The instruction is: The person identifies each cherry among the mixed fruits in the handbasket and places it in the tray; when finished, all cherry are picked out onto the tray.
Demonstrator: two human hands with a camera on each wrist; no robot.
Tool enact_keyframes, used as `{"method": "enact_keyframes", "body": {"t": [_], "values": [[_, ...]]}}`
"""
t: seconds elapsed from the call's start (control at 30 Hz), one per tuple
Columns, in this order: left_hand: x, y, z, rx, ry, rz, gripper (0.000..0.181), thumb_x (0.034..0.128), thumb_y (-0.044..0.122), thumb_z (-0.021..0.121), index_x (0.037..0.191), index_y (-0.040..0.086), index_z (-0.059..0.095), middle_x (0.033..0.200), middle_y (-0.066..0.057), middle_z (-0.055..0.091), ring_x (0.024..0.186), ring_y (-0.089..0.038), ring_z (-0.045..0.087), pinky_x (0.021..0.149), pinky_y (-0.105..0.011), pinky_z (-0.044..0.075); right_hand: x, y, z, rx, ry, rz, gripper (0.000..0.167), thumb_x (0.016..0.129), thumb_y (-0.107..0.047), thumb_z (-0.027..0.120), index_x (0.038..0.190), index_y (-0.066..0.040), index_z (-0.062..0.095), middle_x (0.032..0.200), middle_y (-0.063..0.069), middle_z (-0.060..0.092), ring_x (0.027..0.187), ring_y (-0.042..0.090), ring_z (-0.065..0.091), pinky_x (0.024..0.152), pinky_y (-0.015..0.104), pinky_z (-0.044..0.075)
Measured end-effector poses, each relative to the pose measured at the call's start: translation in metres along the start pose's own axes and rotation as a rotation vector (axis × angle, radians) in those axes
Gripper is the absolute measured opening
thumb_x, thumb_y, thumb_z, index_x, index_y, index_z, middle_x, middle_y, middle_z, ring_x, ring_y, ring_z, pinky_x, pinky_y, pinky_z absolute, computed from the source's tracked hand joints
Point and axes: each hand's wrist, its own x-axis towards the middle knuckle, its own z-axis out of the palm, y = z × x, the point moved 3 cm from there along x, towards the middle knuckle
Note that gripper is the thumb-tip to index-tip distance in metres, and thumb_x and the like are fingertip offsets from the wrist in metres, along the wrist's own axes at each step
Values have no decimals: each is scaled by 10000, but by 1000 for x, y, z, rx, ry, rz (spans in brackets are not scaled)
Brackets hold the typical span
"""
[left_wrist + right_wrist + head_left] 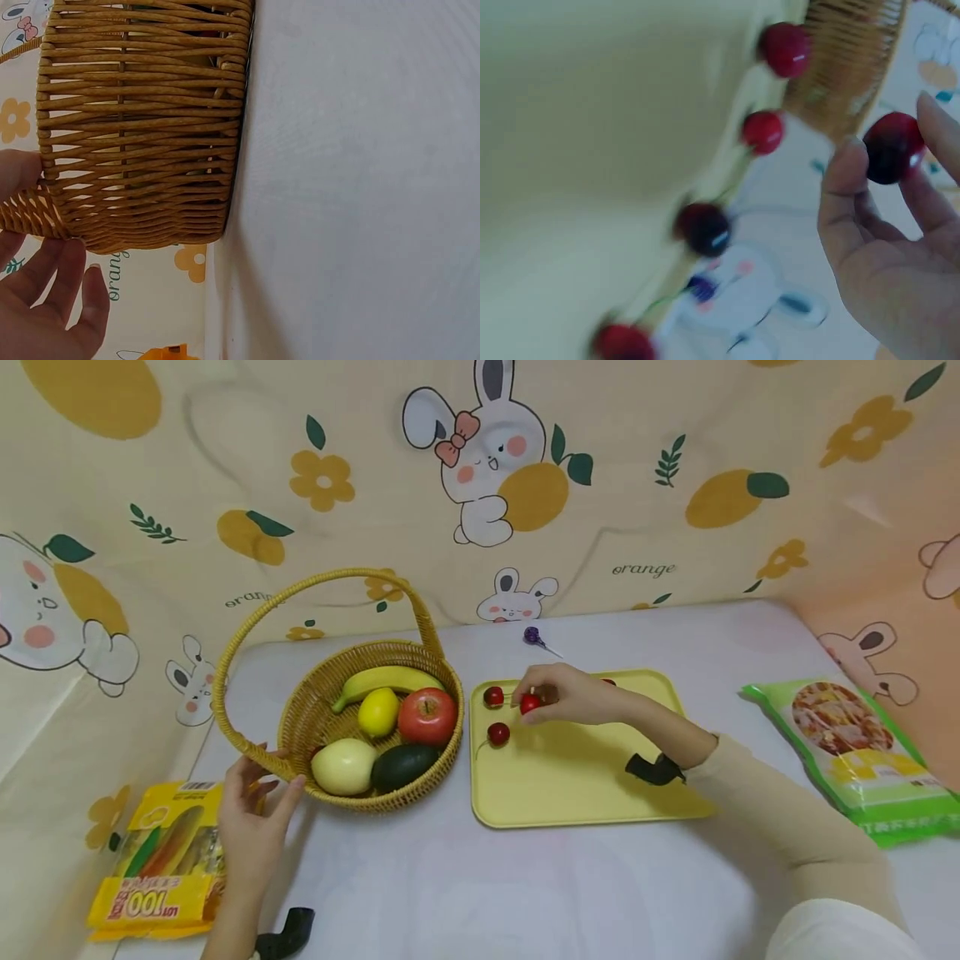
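Note:
My left hand [253, 831] grips the wicker basket [142, 127] where its handle meets the rim, thumb on one side and fingers on the other. Inside the basket lie a banana [390, 679], a lemon [378, 712], a red apple [427, 717], a pale yellow-green oval fruit [344, 767] and a dark green avocado-like fruit [405, 767]. Between thumb and fingertips, my right hand [577, 695] pinches a dark red cherry [895, 148] over the yellow tray [555, 789]. Other cherries, such as one with a stem [498, 734], rest on the tray; my right hand and forearm partly hide some.
A purple-headed lollipop [532, 635] lies behind the tray. To the far right is a green food bag [855, 752]; at the left, beside my left forearm, lies a yellow packet [161, 868]. A patterned cloth backdrop [637, 427] rises behind the white table.

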Motion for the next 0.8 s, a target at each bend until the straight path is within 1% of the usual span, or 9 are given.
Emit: {"method": "enact_keyframes", "body": {"t": [0.1, 0.2, 0.3, 0.4, 0.47, 0.57, 0.7, 0.8], "values": [[0, 1, -1, 8, -1, -5, 563, 860, -55, 731, 1374, 37, 519, 1223, -112, 606, 1078, -119, 534, 881, -177, 438, -20, 14, -1, -41, -34, 49, 197, 933, -86, 697, 1115, -9, 701, 993, 35, 605, 899, 211, 552, 796, 318, 524], [0, 0, -1, 16, 3, -4, 575, 854, -63, 734, 1377, 37, 518, 1219, -110, 610, 1079, -114, 537, 876, -169, 438, -33, 22, 2, -104, -69, 77, 230, 929, -78, 692, 1152, -21, 706, 1020, 35, 596, 941, 204, 552, 834, 335, 538], [0, 1, 0, 6, 9, 4, 581, 846, -87, 730, 1375, 32, 522, 1206, -107, 610, 1076, -114, 541, 866, -172, 439, -39, 28, 6, -136, -45, 93, 308, 905, -61, 717, 1204, -3, 675, 1110, 81, 622, 940, 200, 548, 833, 331, 537], [0, 0, -1, 5, 7, 12, 574, 847, -94, 725, 1371, 27, 525, 1199, -122, 613, 1074, -119, 547, 864, -174, 445, -39, 33, 9, -128, 7, 114, 380, 881, -41, 742, 1239, 31, 638, 1185, 126, 648, 938, 205, 571, 813, 325, 535], [0, 0, -2, 8, 4, 16, 566, 850, -88, 725, 1368, 29, 526, 1202, -135, 614, 1075, -125, 550, 866, -172, 449, -39, 35, 11, -119, 28, 126, 398, 871, -23, 747, 1244, 45, 627, 1182, 131, 663, 935, 212, 585, 804, 324, 536], [0, -1, -2, 2, 1, 16, 560, 852, -86, 724, 1364, 31, 530, 1204, -140, 618, 1076, -134, 553, 866, -174, 451, -38, 36, 12, -116, 38, 135, 345, 868, -9, 746, 1199, 33, 657, 1127, 94, 677, 927, 206, 596, 805, 319, 537], [1, -1, -1, -12, -1, 21, 554, 851, -93, 720, 1358, 24, 531, 1203, -139, 628, 1077, -146, 555, 865, -181, 451, -38, 37, 12, -156, 51, 108, 262, 860, -12, 756, 1115, -6, 696, 1075, 58, 631, 905, 191, 592, 803, 315, 532], [1, -2, -1, -13, -4, 22, 551, 851, -92, 721, 1356, 24, 532, 1204, -134, 632, 1077, -146, 554, 866, -182, 451, -38, 39, 12, -199, 65, 99, 244, 848, -14, 771, 1083, -31, 710, 1048, 48, 592, 891, 188, 566, 780, 305, 517]]}}
